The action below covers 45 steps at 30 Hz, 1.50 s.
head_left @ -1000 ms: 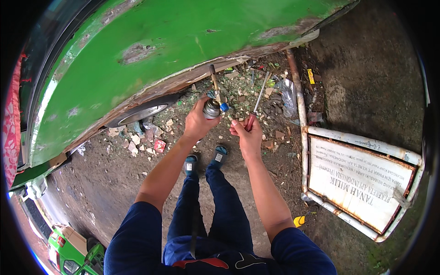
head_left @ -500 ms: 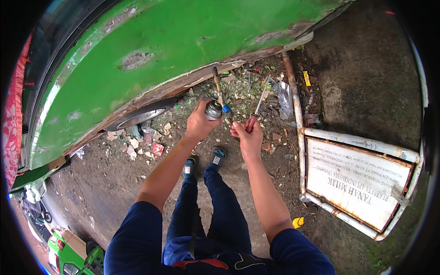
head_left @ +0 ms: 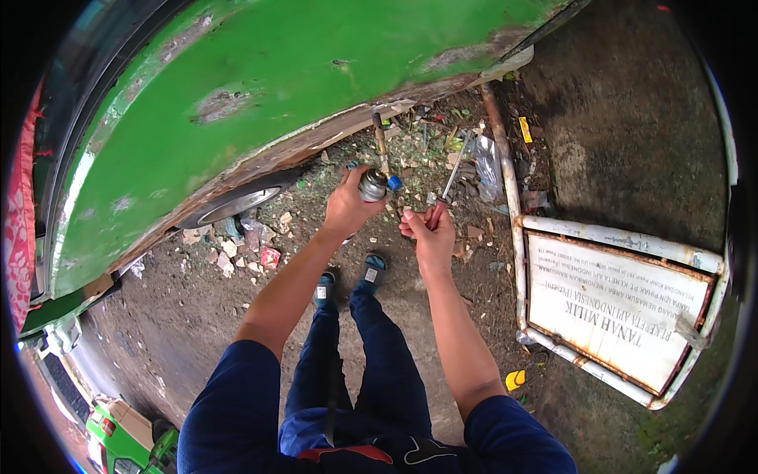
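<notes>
Torch canister (head_left: pixel 371 186) mostly hidden in left hand (head_left: pixel 350 207), screwdriver handle (head_left: pixel 435 214) buried in right hand (head_left: pixel 430 237)

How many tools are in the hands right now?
2. The left hand grips a small gas torch with a brass nozzle; the right hand holds a red-handled screwdriver. Others may lie hidden among the rubble.

Both hands, left hand (head_left: pixel 347 207) and right hand (head_left: pixel 430 235), clenched, arms outstretched forward.

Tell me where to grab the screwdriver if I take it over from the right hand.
Grip the bare metal shaft of the screwdriver from its far, upper end. The right hand already covers the red handle, and the shaft slants up and away from it, uncovered above the littered ground.
</notes>
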{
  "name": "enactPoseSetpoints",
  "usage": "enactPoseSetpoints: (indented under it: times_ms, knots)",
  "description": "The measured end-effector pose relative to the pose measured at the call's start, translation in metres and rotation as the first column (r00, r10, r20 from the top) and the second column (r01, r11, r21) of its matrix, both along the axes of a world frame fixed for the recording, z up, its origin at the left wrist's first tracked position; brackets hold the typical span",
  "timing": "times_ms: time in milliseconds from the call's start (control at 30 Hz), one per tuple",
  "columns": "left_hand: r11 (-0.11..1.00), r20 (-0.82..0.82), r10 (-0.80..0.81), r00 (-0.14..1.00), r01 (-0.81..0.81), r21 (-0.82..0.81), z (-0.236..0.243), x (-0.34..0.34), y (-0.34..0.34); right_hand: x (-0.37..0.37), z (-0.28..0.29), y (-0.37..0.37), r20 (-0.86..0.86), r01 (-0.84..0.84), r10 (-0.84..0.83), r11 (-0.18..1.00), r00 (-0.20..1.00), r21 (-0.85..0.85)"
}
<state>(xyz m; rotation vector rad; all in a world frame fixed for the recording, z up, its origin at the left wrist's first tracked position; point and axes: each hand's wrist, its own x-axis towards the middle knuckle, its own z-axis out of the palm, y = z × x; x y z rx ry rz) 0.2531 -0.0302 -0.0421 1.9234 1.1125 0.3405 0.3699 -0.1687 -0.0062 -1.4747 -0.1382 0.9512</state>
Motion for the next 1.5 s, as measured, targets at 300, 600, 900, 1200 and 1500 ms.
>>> enactPoseSetpoints:
  times_ms: [300, 600, 900, 1200, 1500]
  knots:
    - [1.000, 0.028, 0.016, 0.999, -0.016, 0.001, -0.008, 0.009, -0.002, 0.008, -0.008, -0.008, 0.015, 0.026, -0.026, 1.000, 1.000, 0.007]
    - [1.000, -0.016, 0.026, 1.000, -0.026, 0.017, -0.004, 0.012, 0.000, 0.013, -0.005, -0.006, 0.009, 0.001, 0.000, 1.000, 1.000, -0.018]
    - [0.998, -0.012, 0.006, 1.000, -0.005, 0.062, -0.008, 0.013, 0.002, 0.012, -0.006, -0.006, -0.019, 0.031, -0.031, 1.000, 0.999, -0.007]
    - [0.999, -0.017, 0.005, 1.000, -0.004, 0.043, -0.005, 0.014, 0.001, 0.012, -0.004, -0.005, 0.001, 0.020, -0.020, 1.000, 1.000, 0.009]
    - [0.999, -0.011, -0.015, 1.000, 0.015, 0.031, -0.007, 0.020, 0.002, 0.013, -0.008, -0.011, -0.016, 0.041, -0.041, 0.999, 0.999, 0.007]
